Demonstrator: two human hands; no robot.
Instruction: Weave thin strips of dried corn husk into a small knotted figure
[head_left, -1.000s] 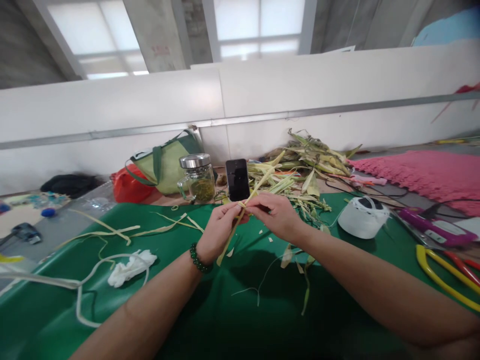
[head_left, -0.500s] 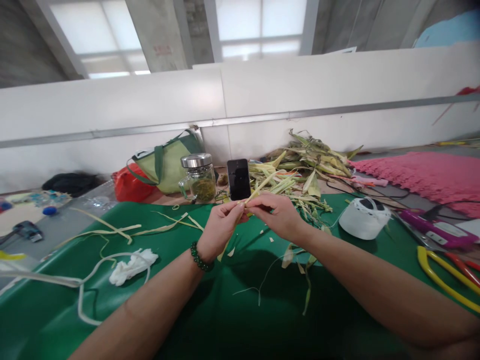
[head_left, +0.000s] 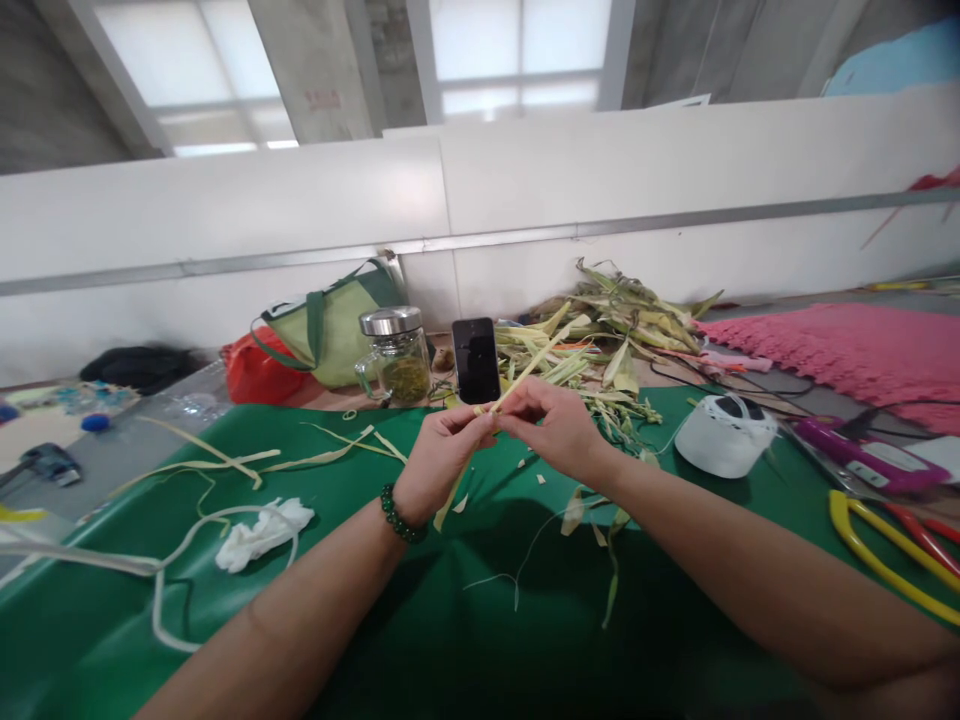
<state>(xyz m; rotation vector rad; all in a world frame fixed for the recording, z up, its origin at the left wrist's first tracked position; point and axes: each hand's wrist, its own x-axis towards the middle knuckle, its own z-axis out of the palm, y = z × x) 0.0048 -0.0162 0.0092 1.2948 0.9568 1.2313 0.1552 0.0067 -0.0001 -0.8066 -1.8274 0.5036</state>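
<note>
A pale yellow corn husk strip [head_left: 537,357] runs slantwise through both hands, its upper end rising to the right and its tail hanging below. My left hand [head_left: 446,448], wearing a green bead bracelet [head_left: 400,515] at the wrist, pinches the strip between thumb and fingers. Close against it, my right hand [head_left: 553,425] is closed with thumb and fingertips on the same strip. The fingers hide the spot where they meet. Just behind the hands stands a black phone [head_left: 475,360], upright. Small husk scraps [head_left: 460,504] lie beneath on the green mat [head_left: 465,640].
A glass jar mug [head_left: 401,360] and a green bag [head_left: 337,330] stand behind to the left. Husks [head_left: 622,310] are heaped at the back. Right are a white twine roll [head_left: 726,436], a purple tool [head_left: 870,455] and yellow-handled scissors [head_left: 885,560]. A white tube [head_left: 159,590] and crumpled tissue [head_left: 262,537] lie left.
My right fingers have shifted slightly and bunched more on the strip. The left hand keeps its pinch in nearly the same place. Surrounding things stay put.
</note>
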